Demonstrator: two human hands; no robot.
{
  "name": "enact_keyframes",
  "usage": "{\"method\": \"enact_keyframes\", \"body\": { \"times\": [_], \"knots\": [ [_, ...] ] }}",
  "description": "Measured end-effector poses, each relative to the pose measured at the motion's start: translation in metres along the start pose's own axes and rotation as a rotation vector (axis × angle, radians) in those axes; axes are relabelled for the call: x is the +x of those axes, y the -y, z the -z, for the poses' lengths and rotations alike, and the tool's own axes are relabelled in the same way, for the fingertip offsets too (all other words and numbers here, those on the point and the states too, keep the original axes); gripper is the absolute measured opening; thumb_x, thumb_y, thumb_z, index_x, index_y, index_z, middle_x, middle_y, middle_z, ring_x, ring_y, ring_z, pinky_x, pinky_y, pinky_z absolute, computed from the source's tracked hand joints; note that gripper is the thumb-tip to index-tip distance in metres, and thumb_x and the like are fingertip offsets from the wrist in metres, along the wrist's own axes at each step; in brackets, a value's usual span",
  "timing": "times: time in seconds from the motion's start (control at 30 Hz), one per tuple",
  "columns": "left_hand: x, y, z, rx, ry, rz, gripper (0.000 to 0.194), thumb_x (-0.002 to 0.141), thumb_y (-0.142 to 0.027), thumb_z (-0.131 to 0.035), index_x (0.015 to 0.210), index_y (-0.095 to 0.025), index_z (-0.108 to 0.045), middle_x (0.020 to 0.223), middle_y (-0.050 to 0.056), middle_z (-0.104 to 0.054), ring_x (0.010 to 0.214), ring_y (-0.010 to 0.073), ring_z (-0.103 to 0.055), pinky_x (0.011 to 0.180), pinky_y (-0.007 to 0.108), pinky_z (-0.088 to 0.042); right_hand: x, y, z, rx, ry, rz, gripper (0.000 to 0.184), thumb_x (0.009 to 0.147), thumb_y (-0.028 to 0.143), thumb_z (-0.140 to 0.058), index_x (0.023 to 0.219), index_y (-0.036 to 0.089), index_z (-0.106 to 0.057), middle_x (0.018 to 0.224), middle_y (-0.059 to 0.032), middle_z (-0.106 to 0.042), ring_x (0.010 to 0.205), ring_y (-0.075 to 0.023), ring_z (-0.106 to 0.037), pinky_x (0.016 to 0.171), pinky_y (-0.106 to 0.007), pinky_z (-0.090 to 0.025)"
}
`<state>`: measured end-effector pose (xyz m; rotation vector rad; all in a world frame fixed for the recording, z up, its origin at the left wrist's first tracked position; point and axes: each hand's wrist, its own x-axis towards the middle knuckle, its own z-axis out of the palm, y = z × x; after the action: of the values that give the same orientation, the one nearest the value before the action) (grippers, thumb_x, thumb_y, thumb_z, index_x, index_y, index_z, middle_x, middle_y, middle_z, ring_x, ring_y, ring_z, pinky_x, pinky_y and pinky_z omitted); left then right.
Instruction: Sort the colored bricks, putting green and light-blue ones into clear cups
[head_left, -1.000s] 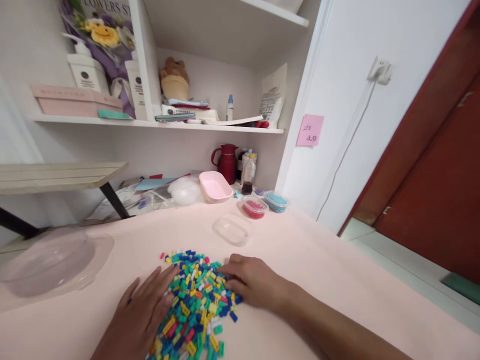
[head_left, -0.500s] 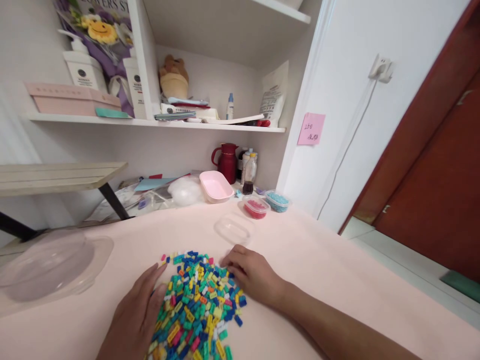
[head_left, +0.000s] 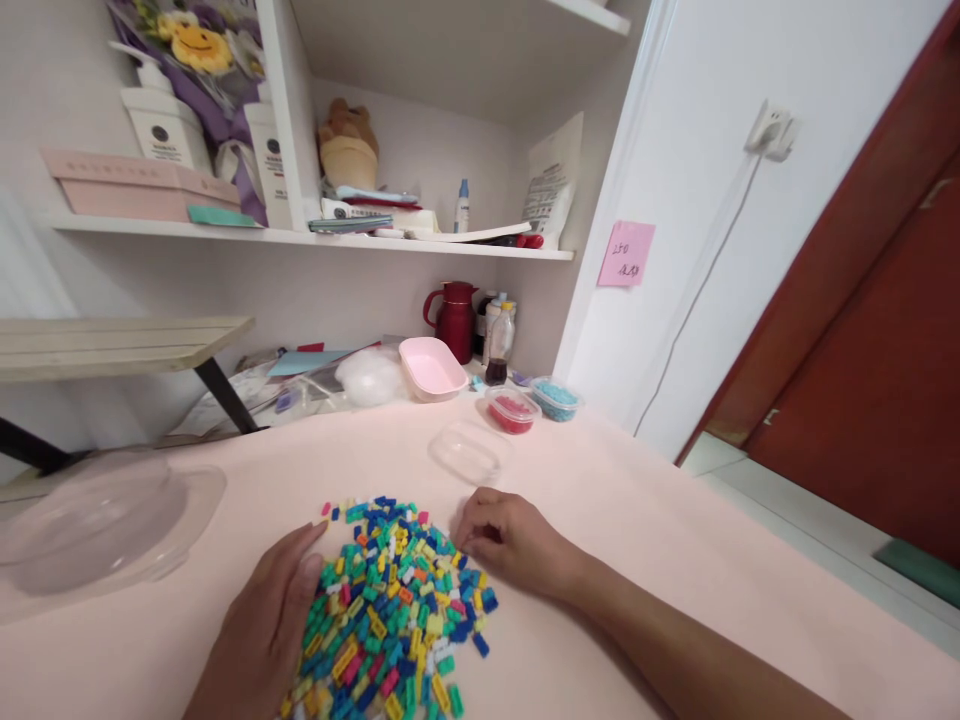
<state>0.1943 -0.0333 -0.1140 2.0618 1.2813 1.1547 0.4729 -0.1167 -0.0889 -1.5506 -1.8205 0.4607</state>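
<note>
A heap of small coloured plastic bricks [head_left: 394,605] lies on the pale pink table [head_left: 637,540] in front of me. My left hand [head_left: 259,630] lies flat against the heap's left side, fingers stretched out and together. My right hand [head_left: 510,540] rests at the heap's upper right edge with its fingers curled inward in a pinch at the bricks; what is between the fingertips is too small to make out.
An empty clear plastic tub [head_left: 466,452] stands just beyond the heap. Behind it are a tub of red pieces [head_left: 512,410], a tub of blue pieces [head_left: 555,398], a pink tray [head_left: 431,368] and a red jug [head_left: 454,318]. A large clear lid [head_left: 97,525] lies left.
My right hand has drawn back from the top of the heap to its right edge and curled its fingers. My left hand slid down along the left side. The heap spread slightly toward me.
</note>
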Motion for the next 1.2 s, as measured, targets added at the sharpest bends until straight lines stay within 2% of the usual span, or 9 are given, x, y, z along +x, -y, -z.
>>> {"method": "enact_keyframes", "body": {
  "times": [0.1,0.23,0.37,0.57,0.7,0.8,0.87,1.0,1.2],
  "knots": [
    [-0.001,-0.006,0.001,-0.006,-0.022,0.001,0.045,0.093,-0.055,-0.036,0.119,-0.029,-0.063,0.129,0.0,-0.064,0.125,0.0207,-0.055,0.116,0.041,-0.037,0.001,-0.002,-0.001,-0.02,-0.043,-0.014,0.027,0.08,0.008,-0.061,0.096,0.025,-0.075,0.101,-0.0032,-0.069,0.077,-0.0138,-0.066,0.076,-0.026,-0.051],
    [-0.002,-0.01,0.001,-0.01,-0.024,0.0,0.045,0.093,-0.055,-0.035,0.117,-0.029,-0.063,0.129,0.0,-0.064,0.127,0.0211,-0.054,0.116,0.04,-0.037,0.002,-0.007,-0.003,-0.058,0.007,0.095,0.029,0.085,0.012,-0.06,0.103,0.029,-0.076,0.102,-0.0023,-0.069,0.087,-0.0155,-0.067,0.082,-0.026,-0.051],
    [-0.002,-0.01,0.001,-0.009,-0.017,0.011,0.047,0.092,-0.057,-0.035,0.116,-0.028,-0.063,0.129,0.001,-0.064,0.128,0.0225,-0.053,0.117,0.043,-0.035,0.002,-0.006,-0.002,-0.081,0.044,0.08,0.026,0.084,0.02,-0.067,0.107,0.03,-0.075,0.101,-0.0021,-0.069,0.083,-0.0149,-0.067,0.081,-0.025,-0.05],
    [-0.002,-0.012,0.001,-0.036,-0.008,0.063,0.048,0.092,-0.06,-0.035,0.117,-0.029,-0.063,0.131,0.0,-0.062,0.129,0.0221,-0.052,0.119,0.044,-0.032,0.003,0.002,-0.001,-0.085,0.045,0.033,0.017,0.078,0.017,-0.073,0.093,0.025,-0.076,0.095,-0.0016,-0.068,0.078,-0.0139,-0.065,0.073,-0.023,-0.05],
    [-0.002,-0.012,0.002,-0.035,0.002,0.064,0.049,0.091,-0.06,-0.035,0.117,-0.029,-0.062,0.132,0.001,-0.061,0.131,0.0221,-0.05,0.12,0.044,-0.03,0.002,0.004,-0.002,-0.078,0.046,-0.015,0.017,0.077,0.017,-0.072,0.093,0.024,-0.075,0.097,-0.0019,-0.068,0.075,-0.0131,-0.064,0.071,-0.023,-0.049],
    [-0.002,-0.015,0.002,-0.042,-0.008,0.066,0.048,0.091,-0.059,-0.036,0.117,-0.029,-0.063,0.131,0.0,-0.062,0.129,0.0218,-0.052,0.119,0.044,-0.031,0.001,0.006,0.001,-0.079,0.026,-0.026,0.017,0.077,0.016,-0.071,0.091,0.024,-0.075,0.089,-0.001,-0.069,0.073,-0.0136,-0.063,0.071,-0.023,-0.048],
    [-0.002,-0.016,0.002,-0.053,-0.029,0.053,0.046,0.091,-0.058,-0.037,0.115,-0.029,-0.064,0.128,0.0,-0.064,0.127,0.0217,-0.054,0.117,0.042,-0.035,0.001,0.007,0.006,-0.065,-0.046,-0.025,0.016,0.079,0.017,-0.068,0.091,0.024,-0.075,0.083,-0.0004,-0.069,0.071,-0.0139,-0.061,0.069,-0.024,-0.047],
    [-0.001,-0.01,0.002,-0.072,-0.054,0.054,0.043,0.09,-0.057,-0.041,0.113,-0.031,-0.066,0.126,-0.002,-0.066,0.124,0.0215,-0.057,0.113,0.04,-0.04,0.001,0.003,0.022,0.008,-0.307,-0.019,0.013,0.084,0.024,-0.064,0.094,0.023,-0.073,0.076,-0.0006,-0.067,0.063,-0.0138,-0.056,0.061,-0.025,-0.046],
    [0.003,-0.006,0.009,-0.111,-0.067,0.13,0.046,0.087,-0.063,-0.042,0.108,-0.032,-0.069,0.123,-0.002,-0.067,0.121,0.0222,-0.058,0.112,0.039,-0.041,0.004,-0.007,0.037,0.184,-0.597,-0.136,0.021,0.084,0.037,-0.066,0.097,0.021,-0.07,0.072,0.0013,-0.061,0.054,-0.0124,-0.055,0.054,-0.026,-0.046]
  ]
}}
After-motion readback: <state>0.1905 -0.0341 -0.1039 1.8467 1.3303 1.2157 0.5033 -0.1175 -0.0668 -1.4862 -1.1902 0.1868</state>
